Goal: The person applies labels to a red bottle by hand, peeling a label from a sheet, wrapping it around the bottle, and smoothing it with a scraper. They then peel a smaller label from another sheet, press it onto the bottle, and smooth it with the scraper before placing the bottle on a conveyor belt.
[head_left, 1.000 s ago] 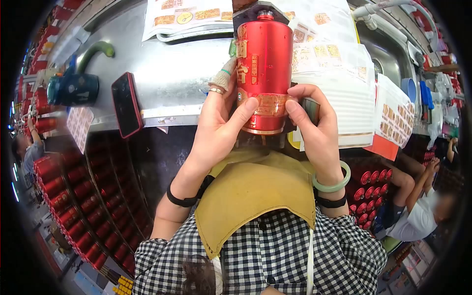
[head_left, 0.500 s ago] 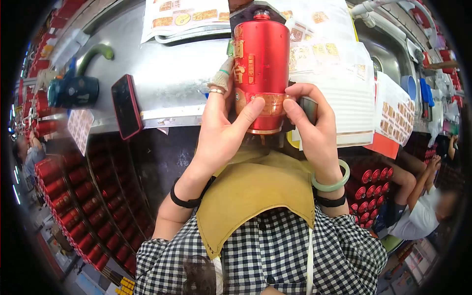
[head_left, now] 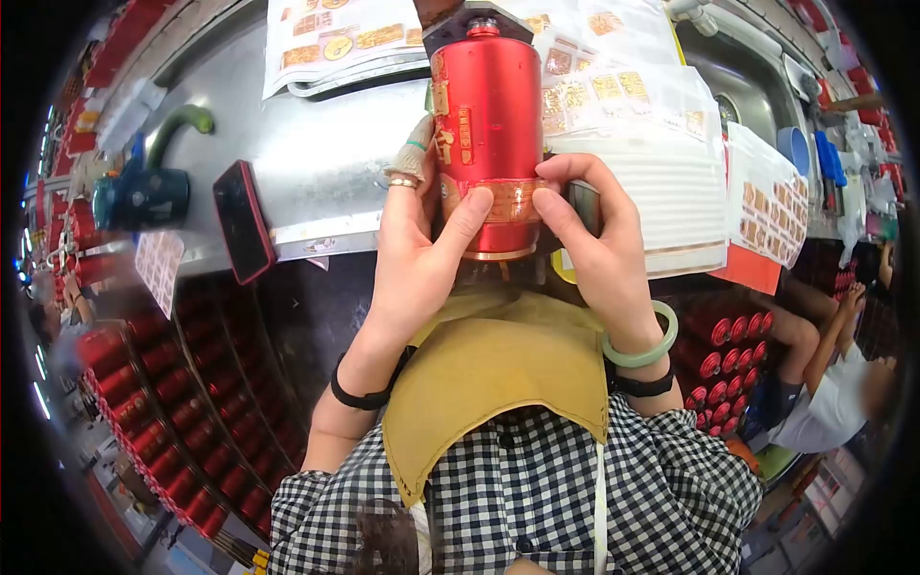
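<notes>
A glossy red bottle (head_left: 494, 115) with a capped neck lies in front of me, neck pointing away. Gold lettering runs along its left side, and a gold-orange label band (head_left: 517, 201) crosses its lower part. My left hand (head_left: 422, 244) wraps the bottle's left side, its thumb pressed on the band; a fabric cover sits on one finger. On the other side, my right hand (head_left: 599, 240) pinches the band's right end between thumb and index finger, against the bottle. The bottle hides some of my left fingers.
Sticker sheets (head_left: 594, 96) lie behind and right of the bottle, with another sheet (head_left: 771, 206) farther right. A phone (head_left: 243, 222) and a dark teal hair dryer (head_left: 144, 196) are at left. Racked red bottles (head_left: 182, 412) stand below left. A person (head_left: 834, 393) sits at right.
The bottle and both hands appear slightly farther left in view. My right thumb and index finger have come closer together at the band's right end; the left grip stays the same.
</notes>
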